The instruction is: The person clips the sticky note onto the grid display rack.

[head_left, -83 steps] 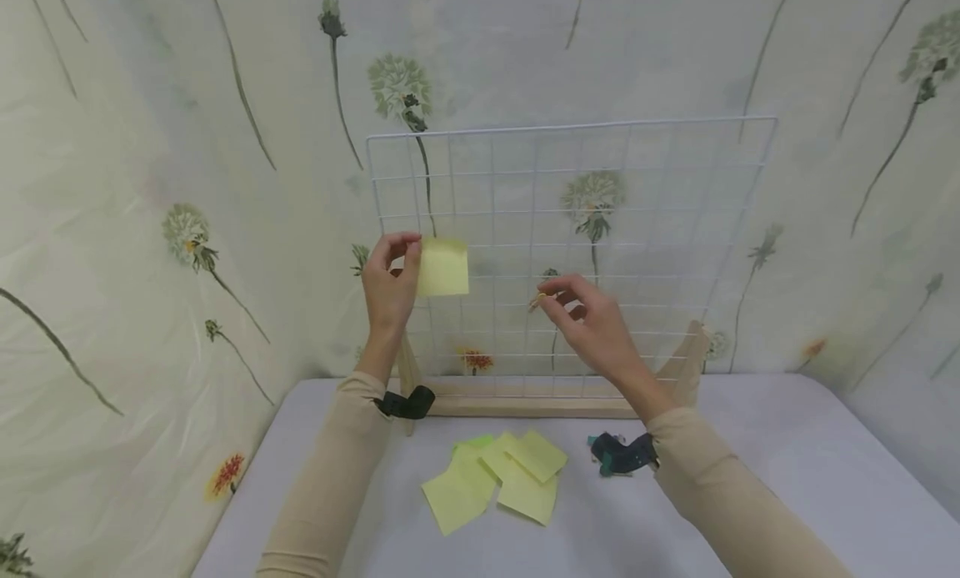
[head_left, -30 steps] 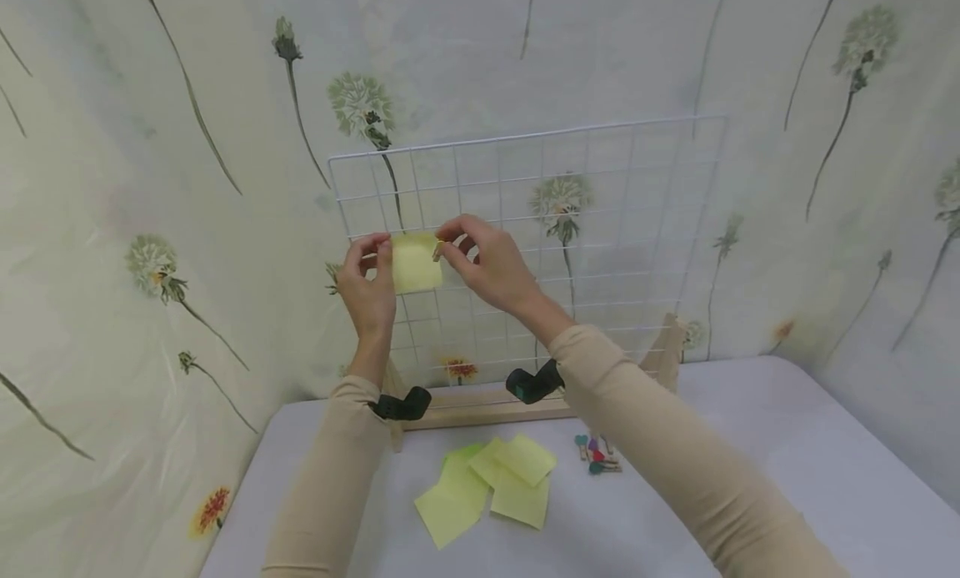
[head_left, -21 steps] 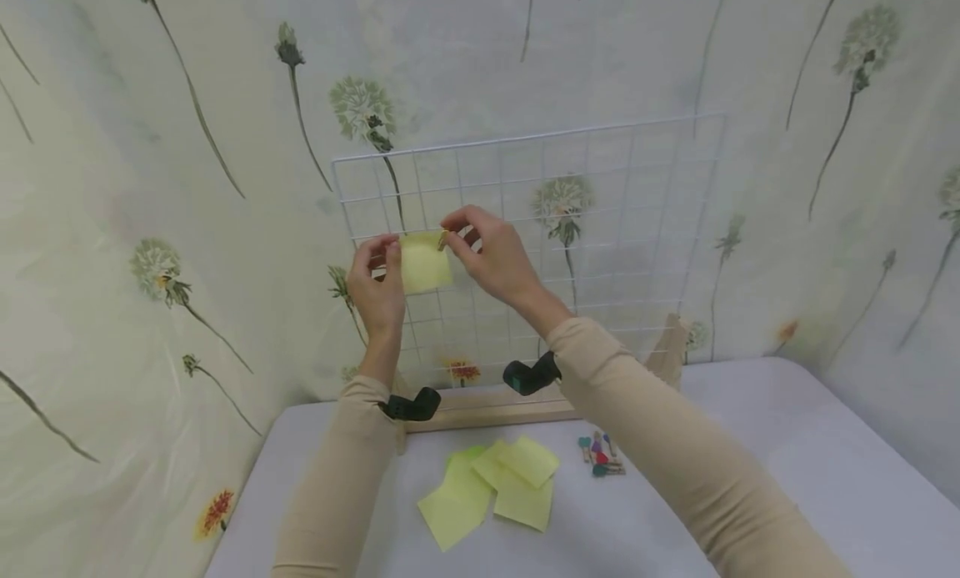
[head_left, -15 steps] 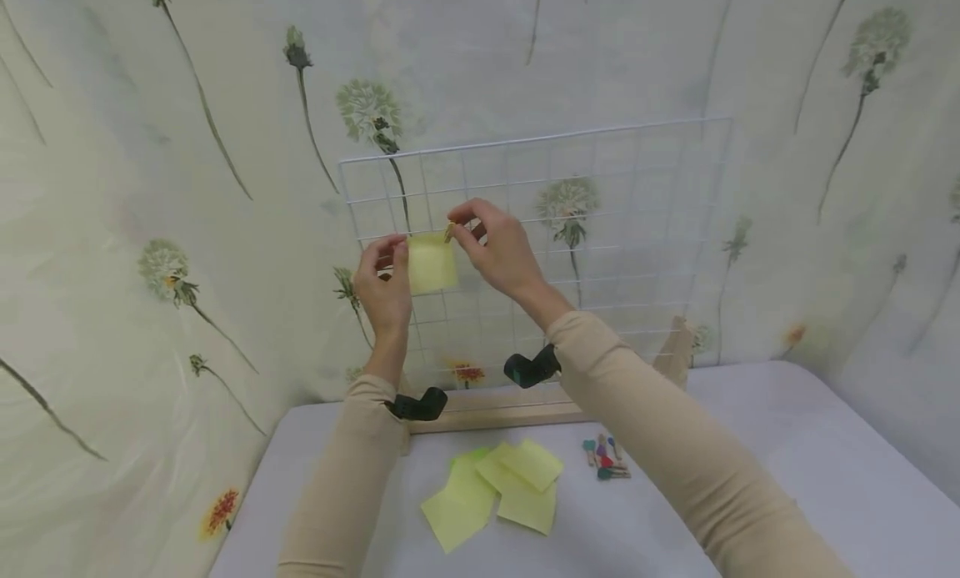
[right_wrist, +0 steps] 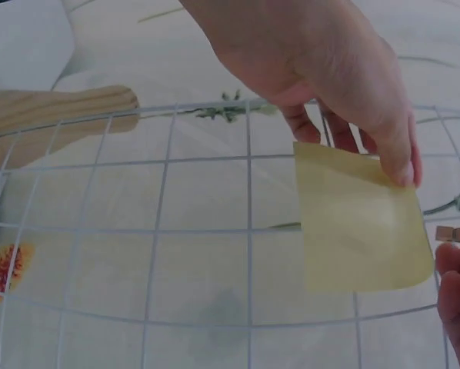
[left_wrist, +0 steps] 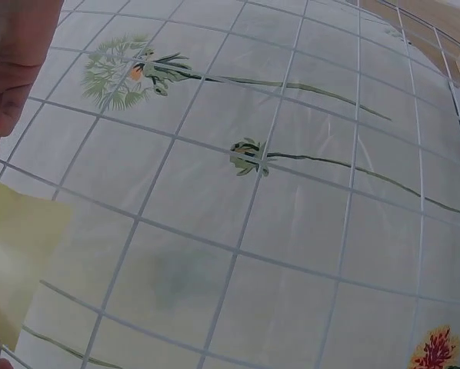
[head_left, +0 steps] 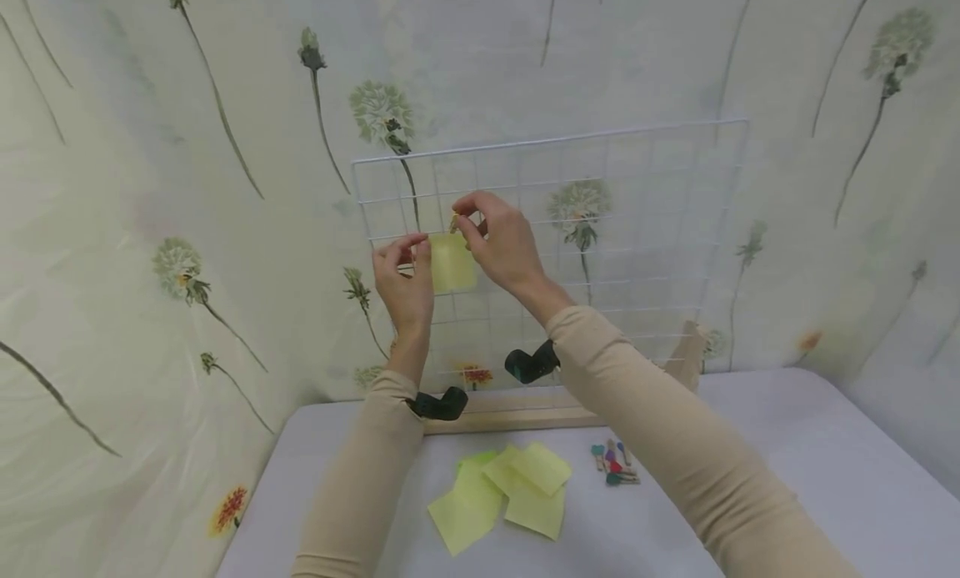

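A yellow sticky note lies against a white wire grid. My left hand pinches its upper left corner between thumb and fingers. Just above the top edge, my right hand pinches a small wooden clothespin with its tip toward the note. In the right wrist view the clothespin sits close to the edge of the note; whether they touch I cannot tell. The left wrist view shows part of the note at its left side, with the right hand above it.
Several loose sticky notes overlap on the white table. To their right lies a small pile of clothespins with coloured hearts. The grid stands on a wooden base, before a flower-patterned cloth.
From beside the grid's middle, my right hand has come left with the clothespin, to the note's right corner, then up along its top edge. The left hand keeps its pinch.
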The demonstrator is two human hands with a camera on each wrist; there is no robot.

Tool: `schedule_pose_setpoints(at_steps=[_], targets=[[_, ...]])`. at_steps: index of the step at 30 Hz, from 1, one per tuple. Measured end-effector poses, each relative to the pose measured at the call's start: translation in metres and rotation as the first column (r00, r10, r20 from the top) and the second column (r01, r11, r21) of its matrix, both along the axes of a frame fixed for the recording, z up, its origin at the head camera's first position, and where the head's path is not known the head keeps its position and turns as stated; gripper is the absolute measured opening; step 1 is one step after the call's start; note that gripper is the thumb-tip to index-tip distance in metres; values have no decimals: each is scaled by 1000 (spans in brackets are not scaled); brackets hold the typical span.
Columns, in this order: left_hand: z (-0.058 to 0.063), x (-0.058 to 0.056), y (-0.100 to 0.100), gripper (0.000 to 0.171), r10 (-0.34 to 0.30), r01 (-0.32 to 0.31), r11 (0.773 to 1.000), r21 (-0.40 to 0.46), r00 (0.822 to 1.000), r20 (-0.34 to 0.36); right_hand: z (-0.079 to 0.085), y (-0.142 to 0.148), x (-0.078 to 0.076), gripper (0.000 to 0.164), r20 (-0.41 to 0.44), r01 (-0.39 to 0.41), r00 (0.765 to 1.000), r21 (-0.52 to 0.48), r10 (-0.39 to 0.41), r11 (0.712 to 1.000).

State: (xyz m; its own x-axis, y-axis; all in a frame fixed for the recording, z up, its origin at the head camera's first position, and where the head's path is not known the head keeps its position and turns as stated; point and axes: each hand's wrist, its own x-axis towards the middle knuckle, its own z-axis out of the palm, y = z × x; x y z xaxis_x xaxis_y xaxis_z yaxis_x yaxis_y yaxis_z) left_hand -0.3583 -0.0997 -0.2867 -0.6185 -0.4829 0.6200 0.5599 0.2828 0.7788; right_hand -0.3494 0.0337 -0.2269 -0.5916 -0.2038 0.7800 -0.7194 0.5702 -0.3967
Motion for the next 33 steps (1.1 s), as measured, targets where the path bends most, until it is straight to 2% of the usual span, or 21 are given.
schedule_pose_setpoints(at_steps=[5, 12, 17, 22, 28, 33], targets=[[0, -2, 6, 10, 19, -19, 1000, 8, 1000, 13, 2, 0, -2, 17, 4, 18, 1000, 42, -18, 999], [-1, -2, 8, 9, 12, -12, 1000, -1, 1000, 11, 2, 0, -5, 17, 28, 10, 1000, 87, -13, 996], [1, -2, 10, 10, 14, -13, 1000, -10, 1000, 7, 6, 3, -6, 17, -22, 23, 1000, 88, -21, 996], [4, -1, 9, 11, 8, -8, 1000, -14, 1000, 13, 14, 2, -3, 16, -52, 41, 998, 140, -34, 989], [4, -1, 6, 11, 0, 0, 1000, -9, 1000, 30, 18, 2, -5, 15, 1, 51, 999, 170, -52, 984], [3, -2, 4, 11, 12, -12, 1000, -5, 1000, 27, 22, 1, -7, 15, 47, 29, 998, 206, -39, 978]])
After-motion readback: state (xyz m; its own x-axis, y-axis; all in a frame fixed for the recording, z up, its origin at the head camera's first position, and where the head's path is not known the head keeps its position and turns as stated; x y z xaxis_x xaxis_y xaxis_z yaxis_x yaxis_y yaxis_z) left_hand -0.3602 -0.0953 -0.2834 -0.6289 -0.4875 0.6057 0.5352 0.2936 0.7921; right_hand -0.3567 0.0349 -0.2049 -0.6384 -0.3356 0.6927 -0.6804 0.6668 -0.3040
